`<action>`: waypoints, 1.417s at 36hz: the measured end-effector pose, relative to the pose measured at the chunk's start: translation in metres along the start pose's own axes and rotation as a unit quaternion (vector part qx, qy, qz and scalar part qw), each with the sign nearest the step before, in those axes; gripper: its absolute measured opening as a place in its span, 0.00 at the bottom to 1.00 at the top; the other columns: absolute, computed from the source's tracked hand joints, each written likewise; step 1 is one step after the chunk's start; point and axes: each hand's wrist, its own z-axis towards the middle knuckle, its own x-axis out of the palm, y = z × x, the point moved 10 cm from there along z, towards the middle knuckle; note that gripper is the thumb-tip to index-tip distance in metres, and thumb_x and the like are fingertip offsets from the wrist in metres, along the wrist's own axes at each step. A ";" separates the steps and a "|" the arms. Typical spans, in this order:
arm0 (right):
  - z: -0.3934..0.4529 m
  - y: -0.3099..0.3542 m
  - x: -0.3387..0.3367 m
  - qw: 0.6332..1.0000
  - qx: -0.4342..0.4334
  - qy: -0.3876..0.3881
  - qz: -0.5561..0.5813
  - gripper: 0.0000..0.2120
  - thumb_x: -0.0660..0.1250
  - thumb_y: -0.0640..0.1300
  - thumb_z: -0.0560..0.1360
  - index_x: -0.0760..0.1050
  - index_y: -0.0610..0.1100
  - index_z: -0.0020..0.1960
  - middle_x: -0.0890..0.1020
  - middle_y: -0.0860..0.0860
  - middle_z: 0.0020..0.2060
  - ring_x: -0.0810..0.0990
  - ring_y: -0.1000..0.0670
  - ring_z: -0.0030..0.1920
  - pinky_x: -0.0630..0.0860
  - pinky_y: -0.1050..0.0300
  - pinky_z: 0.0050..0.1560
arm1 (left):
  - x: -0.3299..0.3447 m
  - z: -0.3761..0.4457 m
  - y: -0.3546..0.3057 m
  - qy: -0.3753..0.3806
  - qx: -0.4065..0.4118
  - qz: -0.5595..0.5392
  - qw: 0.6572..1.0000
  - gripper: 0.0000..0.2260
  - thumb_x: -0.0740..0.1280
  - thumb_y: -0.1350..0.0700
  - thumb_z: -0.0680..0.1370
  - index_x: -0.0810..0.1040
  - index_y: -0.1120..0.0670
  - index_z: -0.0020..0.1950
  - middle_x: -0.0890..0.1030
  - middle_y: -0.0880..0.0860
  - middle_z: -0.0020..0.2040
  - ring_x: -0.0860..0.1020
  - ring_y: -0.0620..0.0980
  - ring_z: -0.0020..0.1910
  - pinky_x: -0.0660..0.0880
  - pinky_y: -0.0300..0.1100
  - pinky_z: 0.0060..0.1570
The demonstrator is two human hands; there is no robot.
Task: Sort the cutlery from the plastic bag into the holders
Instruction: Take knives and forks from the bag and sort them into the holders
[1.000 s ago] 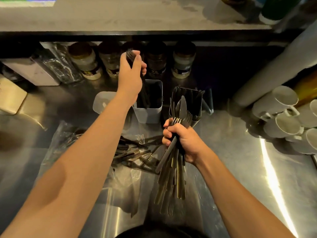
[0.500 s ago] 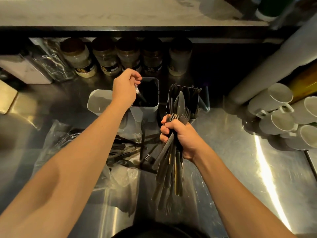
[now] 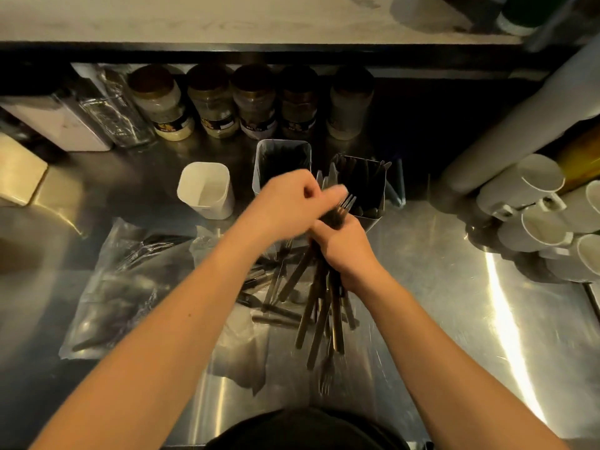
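Since half a second ago the left hand (image 3: 289,203) has left the middle holder (image 3: 281,164) and come back to the bundle (image 3: 324,306), its fingers curled at the fork tines that stick up from it; blur hides whether it already pinches one piece. The right hand (image 3: 341,248) grips the bundle in a fist, handles hanging down over the counter (image 3: 454,319).

The sorting looks partly done. The right holder (image 3: 360,186) is crowded with dark pieces and the middle one holds some, while the white holder (image 3: 204,190) appears empty. Left to do: the whole bundle, the loose cutlery (image 3: 276,287) lying by the bag's mouth, and more inside the bag (image 3: 130,280).

Room is tight at the back: jars (image 3: 253,102) stand just behind the holders, under a shelf edge, and the holders sit close together. Mugs (image 3: 535,216) are stacked well off to the right. Open counter lies to the right of the bundle and nearer the person, so lifting pieces straight up and forward seems the safest path.
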 end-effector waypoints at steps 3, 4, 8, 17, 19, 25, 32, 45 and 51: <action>-0.002 0.015 0.001 0.988 -0.071 -0.025 -0.134 0.06 0.66 0.50 0.75 0.77 0.52 0.51 0.83 0.49 0.42 0.84 0.47 0.42 0.83 0.44 0.43 | 0.016 -0.018 -0.003 0.001 0.000 0.012 1.000 0.18 0.67 0.34 0.74 0.70 0.48 0.46 0.76 0.47 0.41 0.74 0.46 0.38 0.70 0.42 0.36; -0.003 0.017 -0.001 0.984 -0.079 -0.038 -0.154 0.06 0.67 0.50 0.76 0.77 0.51 0.52 0.83 0.51 0.42 0.83 0.51 0.43 0.83 0.47 0.43 | 0.016 -0.020 -0.002 -0.015 0.001 0.010 1.000 0.18 0.67 0.36 0.75 0.70 0.49 0.47 0.76 0.48 0.41 0.74 0.46 0.38 0.69 0.42 0.36; -0.012 0.026 -0.004 0.975 -0.088 -0.054 -0.195 0.09 0.71 0.43 0.75 0.74 0.47 0.54 0.79 0.55 0.43 0.78 0.58 0.42 0.71 0.64 0.38 | 0.010 -0.025 0.004 -0.042 0.002 -0.024 0.999 0.15 0.64 0.41 0.80 0.69 0.52 0.46 0.74 0.49 0.37 0.70 0.47 0.34 0.67 0.42 0.34; -0.021 0.022 0.015 0.993 -0.066 0.064 -0.075 0.19 0.78 0.50 0.70 0.76 0.54 0.57 0.84 0.52 0.50 0.84 0.51 0.52 0.81 0.48 0.56 | -0.004 -0.036 0.015 -0.034 -0.022 -0.105 0.994 0.10 0.65 0.47 0.81 0.71 0.52 0.47 0.77 0.49 0.43 0.75 0.46 0.41 0.71 0.42 0.39; -0.023 0.015 0.015 0.996 -0.033 0.082 -0.002 0.15 0.77 0.50 0.71 0.77 0.49 0.55 0.85 0.48 0.47 0.85 0.46 0.48 0.82 0.45 0.53 | -0.010 -0.036 0.020 -0.047 -0.025 -0.133 0.990 0.07 0.66 0.49 0.81 0.73 0.51 0.48 0.78 0.48 0.43 0.76 0.46 0.43 0.73 0.42 0.42; -0.024 0.000 0.016 0.976 0.046 0.089 0.192 0.07 0.69 0.40 0.79 0.72 0.43 0.53 0.75 0.48 0.33 0.73 0.50 0.31 0.74 0.59 0.33 | -0.049 -0.036 0.041 -0.178 -0.042 -0.225 0.957 0.07 0.66 0.51 0.81 0.76 0.54 0.53 0.81 0.51 0.45 0.81 0.46 0.45 0.81 0.41 0.44; -0.013 -0.008 0.011 0.974 0.065 0.074 0.205 0.05 0.69 0.40 0.79 0.72 0.43 0.52 0.74 0.48 0.33 0.71 0.51 0.31 0.72 0.60 0.33 | -0.135 -0.020 0.024 -0.392 0.053 -0.255 0.882 0.04 0.69 0.56 0.80 0.74 0.50 0.48 0.77 0.42 0.41 0.75 0.30 0.37 0.72 0.28 0.42; 0.000 -0.002 0.006 0.972 0.068 0.077 0.209 0.04 0.68 0.41 0.80 0.73 0.44 0.50 0.74 0.48 0.33 0.72 0.51 0.32 0.73 0.59 0.34 | -0.081 0.080 0.032 -0.219 0.061 -0.022 0.974 0.17 0.73 0.46 0.75 0.77 0.51 0.60 0.78 0.48 0.54 0.74 0.47 0.57 0.75 0.45 0.58; -0.007 0.015 0.016 0.957 0.058 0.160 0.233 0.05 0.63 0.39 0.82 0.72 0.43 0.46 0.72 0.48 0.31 0.71 0.50 0.29 0.71 0.61 0.29 | -0.056 0.045 0.029 -0.182 0.000 -0.195 0.964 0.11 0.60 0.44 0.82 0.76 0.49 0.54 0.80 0.46 0.49 0.78 0.46 0.48 0.76 0.49 0.54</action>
